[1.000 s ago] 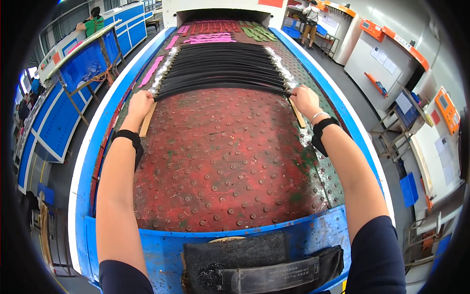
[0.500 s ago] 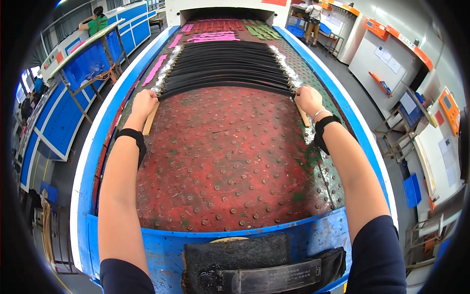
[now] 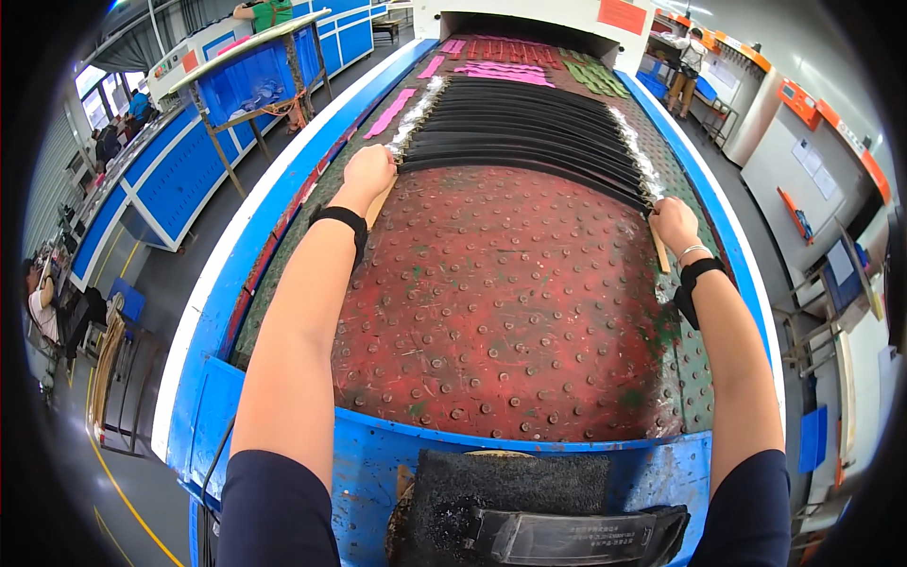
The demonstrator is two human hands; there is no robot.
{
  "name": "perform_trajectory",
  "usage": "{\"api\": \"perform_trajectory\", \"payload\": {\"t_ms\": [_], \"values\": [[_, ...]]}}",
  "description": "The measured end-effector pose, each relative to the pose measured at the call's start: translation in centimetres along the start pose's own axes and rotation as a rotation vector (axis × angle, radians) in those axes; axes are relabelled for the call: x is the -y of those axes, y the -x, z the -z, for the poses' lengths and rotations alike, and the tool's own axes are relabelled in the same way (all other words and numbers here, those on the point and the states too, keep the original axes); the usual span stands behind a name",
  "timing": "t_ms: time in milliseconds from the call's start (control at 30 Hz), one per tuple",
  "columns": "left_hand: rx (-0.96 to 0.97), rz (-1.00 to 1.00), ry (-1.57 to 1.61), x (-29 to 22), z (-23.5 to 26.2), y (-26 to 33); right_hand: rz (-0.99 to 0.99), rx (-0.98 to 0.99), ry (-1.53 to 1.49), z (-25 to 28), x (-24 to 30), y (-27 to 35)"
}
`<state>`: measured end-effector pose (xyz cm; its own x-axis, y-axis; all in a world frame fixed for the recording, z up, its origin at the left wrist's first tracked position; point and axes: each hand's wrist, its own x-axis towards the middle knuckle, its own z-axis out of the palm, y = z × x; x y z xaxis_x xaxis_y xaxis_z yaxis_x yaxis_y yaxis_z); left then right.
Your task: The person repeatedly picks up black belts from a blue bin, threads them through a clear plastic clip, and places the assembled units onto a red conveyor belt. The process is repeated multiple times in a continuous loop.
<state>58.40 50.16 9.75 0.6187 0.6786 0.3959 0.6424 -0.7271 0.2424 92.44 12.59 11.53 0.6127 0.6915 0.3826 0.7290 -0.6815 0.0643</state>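
Red studded bed [image 3: 510,312] with a white machine housing [image 3: 576,8] at its far end.
Black strips [image 3: 524,123] stretch left to right over the bed's far part, between and just beyond the hands; neither is clearly nearer. The left hand [image 3: 368,174] and right hand [image 3: 675,225] pinch their near corners. A black pad [image 3: 515,487] lies well apart at the near edge; pink strips [image 3: 505,72] and green strips [image 3: 597,78] lie farther off; wooden sticks [image 3: 662,255] show beneath the hands.

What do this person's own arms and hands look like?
The left hand and right hand are ungloved. Both short sleeves are dark navy. A wide black band wraps the left wrist, and a similar black one the right, which also wears a thin, pale metallic-looking bracelet.
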Motion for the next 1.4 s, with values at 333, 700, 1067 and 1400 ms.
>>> {"api": "perform_trajectory", "payload": {"t_ms": [333,700,1067,1400], "values": [[0.007,0.060,-0.076,-0.9,0.4,-0.1,0.014,0.010,0.002,0.1,-0.2,0.0],[0.018,0.047,-0.156,-1.0,0.8,0.5,0.022,0.017,-0.012,0.0,-0.2,-0.1],[0.027,0.100,-0.176,-1.3,3.6,2.2,0.019,0.001,-0.044,2.0,-0.9,0.5],[-0.046,-0.011,-0.242,-1.4,18.1,5.3,0.058,0.064,0.007,12.2,-3.3,4.2]]}}
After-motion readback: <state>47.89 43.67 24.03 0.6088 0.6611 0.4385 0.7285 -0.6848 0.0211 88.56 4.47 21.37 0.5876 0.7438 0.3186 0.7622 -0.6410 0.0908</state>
